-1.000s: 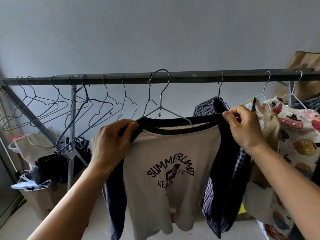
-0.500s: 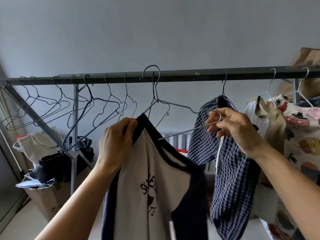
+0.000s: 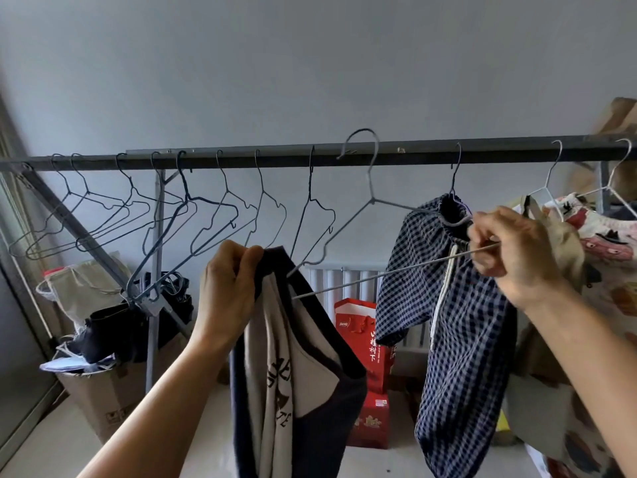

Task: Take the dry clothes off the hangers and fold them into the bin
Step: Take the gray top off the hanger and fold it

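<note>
My left hand [image 3: 229, 288] pinches the dark collar of a cream T-shirt with navy sleeves [image 3: 296, 381], which hangs limp below it. My right hand [image 3: 510, 251] grips the end of a grey wire hanger [image 3: 372, 201]; its hook floats just above the dark rail [image 3: 413, 157] and its left tip still touches the shirt's neck. Blue checked shorts [image 3: 462, 339] hang on a hanger right of centre. A cartoon-print garment [image 3: 599, 236] hangs at the far right. No bin is in view.
Several empty wire hangers [image 3: 144, 208] crowd the rail's left half. A slanted rack brace [image 3: 86, 236] runs down left. Below stand a cardboard box [image 3: 100, 398] with dark items, a red gift bag [image 3: 365, 343] and a white radiator [image 3: 344, 281].
The T-shirt has slid off the hanger's right end and now dangles from my left hand. My right hand let go of the shirt, took the hanger's end and pulled it right.
</note>
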`<state>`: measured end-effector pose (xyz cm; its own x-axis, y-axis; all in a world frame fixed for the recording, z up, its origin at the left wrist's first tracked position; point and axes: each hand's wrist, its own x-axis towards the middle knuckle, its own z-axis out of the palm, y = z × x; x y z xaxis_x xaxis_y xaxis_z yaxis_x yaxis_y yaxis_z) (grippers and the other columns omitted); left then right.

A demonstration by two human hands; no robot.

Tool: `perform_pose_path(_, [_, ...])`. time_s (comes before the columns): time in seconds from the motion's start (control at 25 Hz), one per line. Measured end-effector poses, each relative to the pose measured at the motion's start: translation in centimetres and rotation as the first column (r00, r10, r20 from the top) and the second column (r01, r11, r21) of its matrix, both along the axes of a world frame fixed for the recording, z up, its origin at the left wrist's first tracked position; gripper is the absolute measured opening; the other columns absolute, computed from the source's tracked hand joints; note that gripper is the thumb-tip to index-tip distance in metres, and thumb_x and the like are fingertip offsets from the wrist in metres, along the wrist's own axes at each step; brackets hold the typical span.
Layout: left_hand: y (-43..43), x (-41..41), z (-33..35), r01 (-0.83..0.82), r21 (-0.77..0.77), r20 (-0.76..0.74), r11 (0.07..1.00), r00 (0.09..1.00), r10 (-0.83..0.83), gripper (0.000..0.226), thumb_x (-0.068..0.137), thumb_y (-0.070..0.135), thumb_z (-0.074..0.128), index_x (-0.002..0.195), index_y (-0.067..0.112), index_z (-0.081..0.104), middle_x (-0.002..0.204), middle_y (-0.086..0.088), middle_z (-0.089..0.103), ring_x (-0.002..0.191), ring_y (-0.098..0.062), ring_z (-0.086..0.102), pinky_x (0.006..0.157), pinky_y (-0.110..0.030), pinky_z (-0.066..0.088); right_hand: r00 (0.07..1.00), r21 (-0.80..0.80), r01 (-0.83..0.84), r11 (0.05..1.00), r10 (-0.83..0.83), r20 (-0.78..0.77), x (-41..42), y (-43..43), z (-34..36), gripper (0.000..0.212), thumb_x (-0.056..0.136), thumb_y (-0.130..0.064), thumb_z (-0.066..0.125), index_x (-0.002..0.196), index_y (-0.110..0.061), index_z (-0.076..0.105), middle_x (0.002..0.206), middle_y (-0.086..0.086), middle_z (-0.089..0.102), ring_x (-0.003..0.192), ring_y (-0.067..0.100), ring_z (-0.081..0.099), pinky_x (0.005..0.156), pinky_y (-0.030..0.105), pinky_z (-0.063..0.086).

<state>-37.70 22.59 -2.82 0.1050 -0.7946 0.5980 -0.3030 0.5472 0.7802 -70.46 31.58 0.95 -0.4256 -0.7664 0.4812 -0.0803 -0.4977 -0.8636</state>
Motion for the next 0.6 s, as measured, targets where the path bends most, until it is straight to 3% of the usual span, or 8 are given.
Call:
perform_pose_path(0.08, [-0.1,0.0,-0.1,0.000,0.017,0.020,1.000,1.000,-0.001,0.024,0.098,0.027,0.056,0.076,0.017,0.051,0.064,0.002,0.053,0.058,-0.010,0.047,0.058,-0.033,0.038,0.991,-0.028,0.133,0.991,-0.133,0.030,-1.2,0.3,0.9,0.038,0.086,-0.011,0.058,0.050,-0.017,0.047,0.051,0.000,0.045,0.034,0.009,0.031,0.036,0.015,0.020])
perform_pose_path(0.2, [0.1,-0.6,-0.2,-0.003,0.026,0.181,1.000,0.983,-0.002,0.023,0.097,0.034,0.056,0.079,0.021,0.054,0.066,0.007,0.059,0.062,-0.011,0.054,0.060,-0.035,0.042,0.943,-0.029,0.329,0.944,-0.330,-0.040,-1.5,-0.5,2.2,0.032,0.080,-0.016,0.062,0.053,-0.014,0.046,0.055,0.008,0.040,0.035,0.011,0.033,0.034,0.015,0.025])
perform_pose_path(0.28, [0.2,-1.0,0.3,-0.001,0.015,0.249,1.000,0.969,-0.003,0.023,0.096,0.036,0.056,0.076,0.024,0.053,0.064,0.010,0.058,0.063,-0.010,0.054,0.062,-0.034,0.042,0.853,-0.047,0.477,0.878,-0.475,-0.216,-0.7,-1.8,2.8,0.027,0.087,-0.016,0.059,0.064,-0.003,0.050,0.059,0.013,0.044,0.046,0.020,0.045,0.038,0.023,0.037])
perform_pose_path(0.36, [0.2,-1.2,1.0,0.049,-0.010,0.259,0.999,0.965,-0.044,0.023,0.096,0.034,0.057,0.076,0.022,0.053,0.062,0.008,0.057,0.059,-0.005,0.051,0.059,-0.032,0.042,0.714,-0.110,0.584,0.804,-0.574,-0.401,0.7,-3.4,3.5,0.029,0.092,-0.017,0.051,0.072,0.003,0.051,0.062,0.018,0.052,0.057,0.026,0.051,0.046,0.033,0.040])
perform_pose_path(0.48, [0.2,-1.3,1.8,0.128,-0.048,0.262,0.991,0.959,-0.112,0.023,0.097,0.029,0.057,0.076,0.019,0.053,0.061,0.008,0.056,0.056,-0.001,0.049,0.056,-0.021,0.040,0.577,-0.122,0.674,0.728,-0.623,-0.528,2.7,-5.9,4.5,0.025,0.096,-0.017,0.041,0.078,-0.002,0.048,0.072,0.013,0.050,0.066,0.028,0.045,0.056,0.035,0.026])
perform_pose_path(0.6, [-0.3,-0.9,2.1,0.158,-0.042,0.268,0.987,0.953,-0.141,0.024,0.097,0.034,0.056,0.075,0.025,0.051,0.060,0.016,0.056,0.055,-0.002,0.046,0.058,-0.031,0.041,0.512,-0.126,0.709,0.693,-0.630,-0.584,3.8,-7.8,4.3,0.026,0.097,-0.015,0.037,0.074,-0.006,0.043,0.071,0.011,0.052,0.065,0.030,0.051,0.060,0.035,0.034])
